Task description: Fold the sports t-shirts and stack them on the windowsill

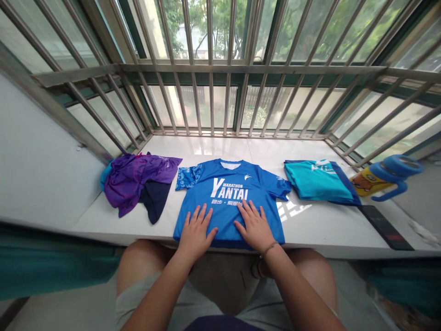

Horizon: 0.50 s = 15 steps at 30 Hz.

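A blue T-shirt (227, 188) printed "MARATHON YANTAI" lies spread flat, front up, on the white window ledge (310, 225). My left hand (195, 232) rests palm down on its lower left part, fingers spread. My right hand (253, 225) presses flat on its lower right part, with a thin bracelet at the wrist. Neither hand grips the cloth.
A crumpled pile of purple and dark clothes (141, 184) sits at the left. A folded teal shirt (319, 181) lies at the right, beside a blue-lidded yellow bottle (386, 177) and a dark flat phone-like object (384, 226). Metal window bars (220, 69) close off the back and sides.
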Each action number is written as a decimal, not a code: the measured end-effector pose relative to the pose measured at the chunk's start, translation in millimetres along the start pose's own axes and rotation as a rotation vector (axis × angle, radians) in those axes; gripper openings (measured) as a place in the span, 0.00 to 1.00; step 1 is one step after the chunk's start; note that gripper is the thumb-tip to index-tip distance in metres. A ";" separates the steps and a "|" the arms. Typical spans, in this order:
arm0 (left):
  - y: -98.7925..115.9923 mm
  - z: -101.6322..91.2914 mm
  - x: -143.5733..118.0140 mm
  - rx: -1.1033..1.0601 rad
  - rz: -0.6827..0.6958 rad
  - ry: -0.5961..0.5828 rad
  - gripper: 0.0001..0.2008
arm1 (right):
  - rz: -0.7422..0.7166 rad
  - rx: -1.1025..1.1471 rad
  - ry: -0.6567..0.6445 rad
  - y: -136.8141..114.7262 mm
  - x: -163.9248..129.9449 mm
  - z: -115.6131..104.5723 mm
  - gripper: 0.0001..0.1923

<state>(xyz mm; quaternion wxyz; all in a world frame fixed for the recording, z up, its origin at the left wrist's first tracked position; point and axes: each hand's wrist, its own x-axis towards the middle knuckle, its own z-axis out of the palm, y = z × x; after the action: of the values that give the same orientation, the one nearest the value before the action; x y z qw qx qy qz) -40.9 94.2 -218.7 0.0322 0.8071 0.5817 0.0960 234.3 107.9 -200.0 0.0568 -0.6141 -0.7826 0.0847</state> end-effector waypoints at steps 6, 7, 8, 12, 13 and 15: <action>6.9 8.2 -33.4 0.071 0.035 0.099 0.35 | -0.028 -0.023 0.011 -9.2 -26.8 8.3 0.37; 8.9 10.4 -39.5 0.088 0.038 0.122 0.35 | -0.036 -0.029 0.019 -9.9 -31.2 10.9 0.37; 11.3 12.6 -45.6 0.103 0.037 0.143 0.35 | -0.046 -0.036 0.031 -10.6 -35.8 13.8 0.37; 25.4 19.8 -69.0 0.139 -0.002 0.190 0.36 | -0.088 -0.074 0.090 -13.6 -55.5 26.6 0.38; 29.2 20.6 -73.5 0.141 -0.014 0.195 0.36 | -0.094 -0.082 0.102 -14.4 -60.1 28.8 0.38; 35.2 20.1 -78.7 0.130 -0.035 0.201 0.35 | -0.106 -0.088 0.120 -15.7 -66.9 29.6 0.37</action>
<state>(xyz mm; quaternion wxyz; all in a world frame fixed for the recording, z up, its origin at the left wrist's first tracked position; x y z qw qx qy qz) -28.2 9.7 -241.9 -0.0771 0.7835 0.6010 0.1377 229.7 37.5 -224.8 0.0812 -0.5777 -0.8121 0.0103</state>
